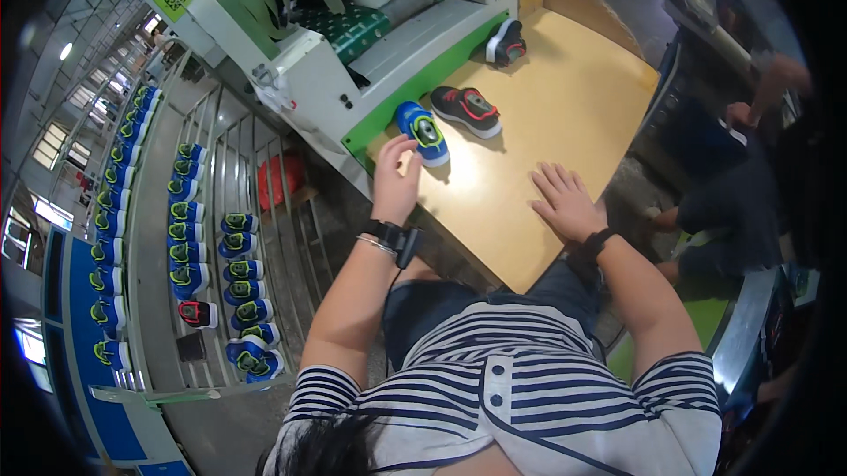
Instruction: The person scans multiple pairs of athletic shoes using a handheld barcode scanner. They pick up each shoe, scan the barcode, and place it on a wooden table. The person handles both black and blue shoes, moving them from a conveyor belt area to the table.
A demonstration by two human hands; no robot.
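A blue sneaker [423, 134] with a yellow-green collar and white sole stands on the wooden tabletop [538, 114], close to the machine. My left hand [397, 178] is beside it, fingers apart and slightly bent, the tips close to the shoe's side; whether they touch it I cannot tell. Flat on the table's near right part rests my right hand [566, 202], its fingers spread and nothing under them that shows. A dark sneaker [468, 111] with red trim sits right of the blue one. Farther back is another dark sneaker [506, 44] with red trim.
A white and green machine [388, 79] with a patterned green belt borders the table's far left side. Racks [146, 335] on the left carry rows of blue sneakers and one red-and-black shoe [198, 314]. A red bag [281, 180] lies behind them. A co-worker's hand [739, 114] is at right.
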